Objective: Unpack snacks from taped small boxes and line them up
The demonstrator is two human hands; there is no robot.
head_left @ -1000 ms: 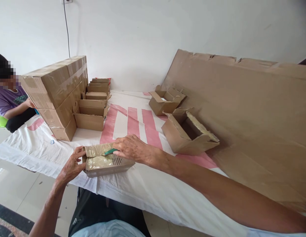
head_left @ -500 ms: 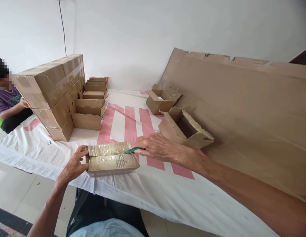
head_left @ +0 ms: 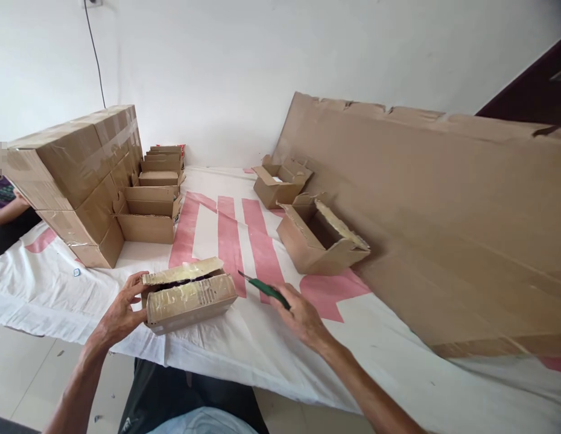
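A small taped cardboard box (head_left: pixel 190 298) lies on the white cloth near the front edge, its top flaps slit and slightly parted. My left hand (head_left: pixel 120 310) grips its left end, fingers curled round the side. To the right of the box, my right hand (head_left: pixel 301 313) is closed on a green-handled knife (head_left: pixel 261 288), whose blade points toward the box and stays clear of it.
Two opened small boxes (head_left: pixel 319 238) (head_left: pixel 280 181) sit further back on the red-striped cloth. A stack of sealed cartons (head_left: pixel 76 175) and a row of open boxes (head_left: pixel 149 214) stand at the left. A large cardboard sheet (head_left: pixel 443 211) leans at the right. Another person's arm (head_left: pixel 6 211) shows at far left.
My right hand drew the knife rightward along the box top and off its end, then pulled back toward me. The box flaps have parted. The view shifted to the right.
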